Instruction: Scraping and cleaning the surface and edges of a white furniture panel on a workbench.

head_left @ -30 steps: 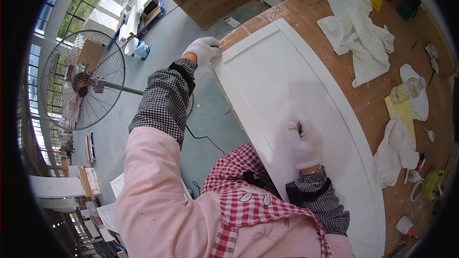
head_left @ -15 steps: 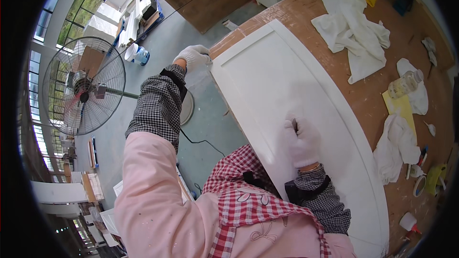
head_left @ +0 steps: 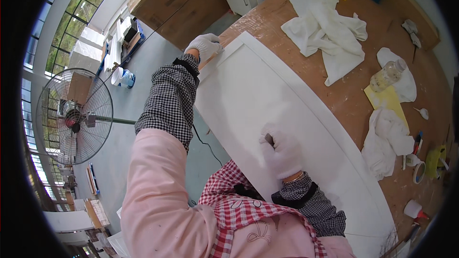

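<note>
Panel (head_left: 229,100): flat, smooth, white, with a border strip along the far end and right side. It lies on the brown, scuffed table (head_left: 351,107), along the edge nearest the person. Its long axis runs obliquely, the far end pointing to the table's far-left corner. The right forearm covers part of the near portion; the near end is cut off. Left knit-gloved hand (head_left: 205,48): curled at the panel's far-left corner; grasp indeterminable. Right gloved hand (head_left: 283,155): clenched over the panel's face; fist contents hidden.
</note>
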`<state>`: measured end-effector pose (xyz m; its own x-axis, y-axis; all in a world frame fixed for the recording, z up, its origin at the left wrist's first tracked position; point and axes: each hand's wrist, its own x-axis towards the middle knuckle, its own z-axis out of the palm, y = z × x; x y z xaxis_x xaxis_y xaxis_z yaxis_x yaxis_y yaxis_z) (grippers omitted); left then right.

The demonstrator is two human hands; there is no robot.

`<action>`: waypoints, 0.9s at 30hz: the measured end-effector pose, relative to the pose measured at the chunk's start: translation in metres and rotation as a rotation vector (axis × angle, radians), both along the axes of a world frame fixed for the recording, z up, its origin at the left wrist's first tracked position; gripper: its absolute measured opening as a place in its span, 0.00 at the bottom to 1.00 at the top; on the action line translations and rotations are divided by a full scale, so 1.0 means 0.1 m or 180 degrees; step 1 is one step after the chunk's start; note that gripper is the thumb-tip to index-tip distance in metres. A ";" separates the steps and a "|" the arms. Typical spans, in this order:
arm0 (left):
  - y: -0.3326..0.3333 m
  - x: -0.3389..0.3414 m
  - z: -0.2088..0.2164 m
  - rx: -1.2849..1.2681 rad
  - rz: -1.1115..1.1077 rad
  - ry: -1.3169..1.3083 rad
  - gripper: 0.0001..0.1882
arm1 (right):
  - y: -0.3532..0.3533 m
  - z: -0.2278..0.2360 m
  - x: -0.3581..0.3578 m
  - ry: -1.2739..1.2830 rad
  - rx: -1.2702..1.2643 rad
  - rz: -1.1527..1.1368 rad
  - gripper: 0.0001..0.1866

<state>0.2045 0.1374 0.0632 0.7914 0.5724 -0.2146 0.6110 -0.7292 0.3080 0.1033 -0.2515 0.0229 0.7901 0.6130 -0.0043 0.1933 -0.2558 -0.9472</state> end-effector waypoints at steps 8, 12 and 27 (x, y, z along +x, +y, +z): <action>-0.12 0.73 -0.02 0.0356 -0.0401 0.0046 0.22 | 0.00 -0.06 0.00 -0.0221 0.0380 -0.0020 0.10; -0.12 0.77 0.09 0.0703 -0.0677 0.0503 0.22 | 0.01 -0.04 0.05 -0.0470 0.0607 -0.0030 0.11; -0.19 1.00 0.07 0.0460 -0.0413 -0.0143 0.23 | 0.02 -0.02 0.06 -0.0608 0.0370 -0.0140 0.07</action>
